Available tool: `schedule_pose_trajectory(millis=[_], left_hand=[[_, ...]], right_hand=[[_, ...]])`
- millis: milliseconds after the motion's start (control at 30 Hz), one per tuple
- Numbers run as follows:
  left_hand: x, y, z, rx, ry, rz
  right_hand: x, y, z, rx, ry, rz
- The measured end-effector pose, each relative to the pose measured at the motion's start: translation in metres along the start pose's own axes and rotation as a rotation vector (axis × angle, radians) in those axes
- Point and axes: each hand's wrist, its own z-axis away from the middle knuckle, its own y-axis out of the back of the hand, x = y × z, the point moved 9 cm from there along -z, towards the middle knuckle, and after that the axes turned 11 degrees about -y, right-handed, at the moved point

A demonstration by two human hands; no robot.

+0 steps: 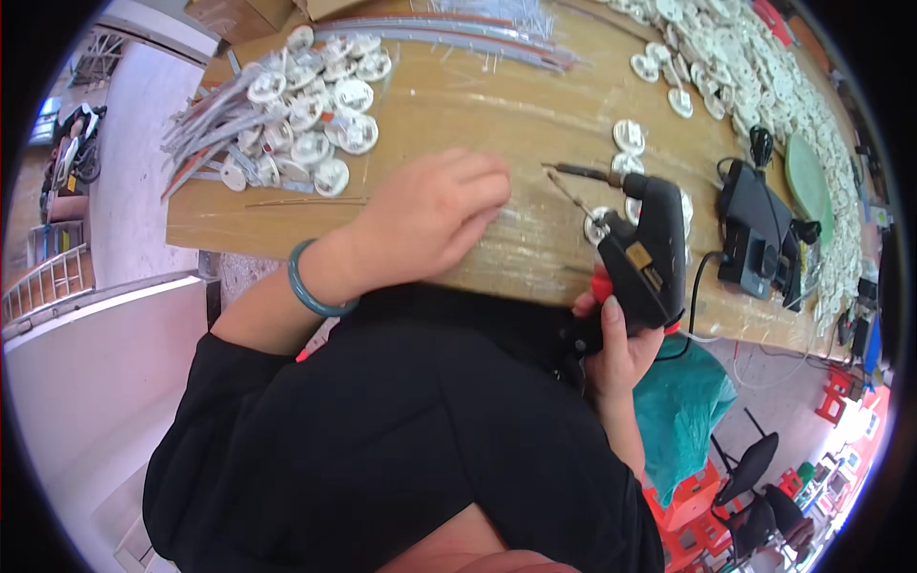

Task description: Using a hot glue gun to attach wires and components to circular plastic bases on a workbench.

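Observation:
My right hand [623,353] grips the handle of a black soldering gun [659,253] with a red trigger. Its thin metal tip and a feed tube point left over the table. Beneath and beside the gun lie a few white round discs [629,137], some partly hidden by it. My left hand [435,215], with a bluish bangle at the wrist, rests at the table's near side to the left of the tip. Its fingers are curled in, and whatever they may hold is hidden. A thin wire [306,202] lies left of that wrist.
White discs with grey strips [310,115] are heaped at left. Long grey and reddish strips [449,40] lie at the back. A large pile of white discs [755,67] covers the right side, near a black device [755,229] with cables. A green bag [678,411] hangs below the edge.

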Motion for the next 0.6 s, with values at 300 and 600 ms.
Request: schedule_pose_trajectory(millis=[300,600], left_hand=[[0.006,-0.006,0.001,-0.121,-0.083,-0.066],[-0.005,-0.007,0.004,-0.079,-0.076,-0.033]], right_hand=[[-0.004,-0.001,0.000,0.016,0.003,-0.151],[-0.004,-0.001,-0.002,-0.004,0.040,-0.088]])
